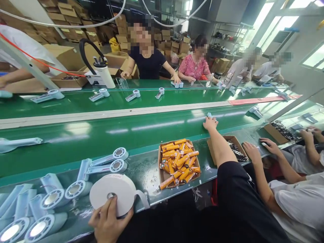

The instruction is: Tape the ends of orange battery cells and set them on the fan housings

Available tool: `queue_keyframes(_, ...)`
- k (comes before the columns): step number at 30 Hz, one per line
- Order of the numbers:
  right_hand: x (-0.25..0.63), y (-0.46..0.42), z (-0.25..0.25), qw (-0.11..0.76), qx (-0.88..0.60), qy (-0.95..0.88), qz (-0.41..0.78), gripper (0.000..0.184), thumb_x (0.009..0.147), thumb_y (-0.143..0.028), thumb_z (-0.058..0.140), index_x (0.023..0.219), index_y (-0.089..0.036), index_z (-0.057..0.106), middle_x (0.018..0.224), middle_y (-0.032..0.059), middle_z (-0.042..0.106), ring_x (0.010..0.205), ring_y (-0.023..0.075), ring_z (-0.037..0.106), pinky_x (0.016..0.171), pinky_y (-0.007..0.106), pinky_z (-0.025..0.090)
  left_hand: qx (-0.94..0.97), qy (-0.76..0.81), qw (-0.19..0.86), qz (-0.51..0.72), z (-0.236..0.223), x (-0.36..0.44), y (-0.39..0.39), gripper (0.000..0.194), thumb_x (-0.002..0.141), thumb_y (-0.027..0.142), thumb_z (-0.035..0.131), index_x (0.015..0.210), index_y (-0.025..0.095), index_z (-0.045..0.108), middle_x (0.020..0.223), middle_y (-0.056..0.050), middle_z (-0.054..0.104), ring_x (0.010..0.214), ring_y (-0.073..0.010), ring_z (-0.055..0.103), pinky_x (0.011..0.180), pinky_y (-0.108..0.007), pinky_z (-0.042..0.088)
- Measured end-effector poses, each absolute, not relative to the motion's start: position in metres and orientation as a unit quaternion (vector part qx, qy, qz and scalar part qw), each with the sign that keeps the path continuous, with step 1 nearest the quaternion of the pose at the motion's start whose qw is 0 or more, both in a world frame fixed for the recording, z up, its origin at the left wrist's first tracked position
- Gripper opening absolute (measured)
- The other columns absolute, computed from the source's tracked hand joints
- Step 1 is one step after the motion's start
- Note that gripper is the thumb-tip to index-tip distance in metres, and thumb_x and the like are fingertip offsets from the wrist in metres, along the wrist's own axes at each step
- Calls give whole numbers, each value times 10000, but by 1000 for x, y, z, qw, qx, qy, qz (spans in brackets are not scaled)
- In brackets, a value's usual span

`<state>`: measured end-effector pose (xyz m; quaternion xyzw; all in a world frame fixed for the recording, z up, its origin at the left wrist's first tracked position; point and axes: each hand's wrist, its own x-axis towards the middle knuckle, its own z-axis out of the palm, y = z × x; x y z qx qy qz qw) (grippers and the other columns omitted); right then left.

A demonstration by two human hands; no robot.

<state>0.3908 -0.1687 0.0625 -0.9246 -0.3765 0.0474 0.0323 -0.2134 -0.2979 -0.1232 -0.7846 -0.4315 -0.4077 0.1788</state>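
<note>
My left hand [110,217] grips a large roll of white tape [113,192] by its core and edge, and a loose end hangs off its right side. My right hand [210,123] reaches out over the near green belt, fingers closed on a small light-blue plastic part [209,115], mostly hidden by the hand. Several light-blue fan housings [53,197] with round heads lie on the bench to the left of the tape. An open cardboard box of orange-wrapped cylindrical batteries [179,160] sits between my two arms.
A box of small dark parts [235,148] stands under my right forearm. A co-worker's hands [253,153] rest close on the right. More fan housings [133,95] lie on the far belt, past a white divider [121,112]. Other people work across it.
</note>
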Motion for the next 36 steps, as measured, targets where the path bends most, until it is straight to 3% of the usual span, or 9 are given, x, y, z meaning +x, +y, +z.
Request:
queue_keyframes(4,409,-172,52,54,-932,-359,21,489,1042,-297,601,1500,-127,585,1556,256,529,1417,402,508,1133,618,440,-790,-438,178,-391,-124,-214,-299,727,796,473,823,1440,204,620,1138,-146,758,868,-311,663,881,-468,464)
queue_keyframes(7,407,-169,61,76,-905,-418,15,397,1028,-310,655,1392,-151,639,1355,166,653,1215,298,645,1060,510,530,-780,-452,176,-395,-123,-210,-306,741,758,501,832,1389,185,604,1138,-156,735,947,-335,665,931,-480,462)
queue_keyframes(11,361,-133,73,127,-810,-572,18,463,980,-263,665,1412,-96,640,1365,273,652,1252,316,641,1074,436,518,-748,-487,144,-428,-132,-210,-308,737,704,512,819,1322,203,562,1135,-135,680,1052,-351,634,975,-496,474)
queue_keyframes(14,277,-116,77,151,-633,-757,48,528,929,-302,712,1432,-163,635,1421,204,656,1299,332,633,1093,456,530,-731,-510,108,-440,-139,-211,-307,767,671,499,838,1319,213,544,1165,-138,651,1118,-369,598,1013,-527,473)
queue_keyframes(17,179,-118,74,34,-428,-897,105,509,923,-317,699,1421,-227,648,1415,142,681,1294,323,634,1078,442,537,-726,-514,74,-451,-141,-210,-308,782,662,475,844,1331,205,543,1187,-151,640,1148,-383,578,1034,-553,468)
queue_keyframes(21,86,-125,69,-88,-380,-912,129,500,872,-311,746,1363,-258,668,1338,97,725,1134,283,706,922,350,569,-734,-511,65,-443,-136,-209,-313,786,625,520,850,1295,207,583,1186,-148,650,1136,-372,584,1029,-549,479)
queue_keyframes(25,54,-124,64,-132,-360,-917,114,516,834,-265,778,1336,-230,661,1358,134,715,1108,290,739,899,351,577,-735,-527,48,-424,-135,-212,-308,825,588,561,852,1290,203,607,1202,-150,674,1138,-366,577,1037,-554,485)
queue_keyframes(31,67,-138,57,-175,-437,-875,109,514,859,-263,800,1352,-225,661,1388,155,706,1170,337,723,942,401,578,-719,-540,-24,-436,-122,-211,-307,806,675,489,826,1372,190,554,1317,-172,659,1266,-392,546,1160,-629,385)
queue_keyframes(36,70,-170,74,-137,-491,-853,110,443,940,-273,771,1371,-224,684,1386,163,720,1247,335,684,1052,433,541,-720,-523,-32,-454,-94,-203,-311,775,712,468,816,1370,187,517,1317,-176,654,1281,-391,559,1183,-623,356)
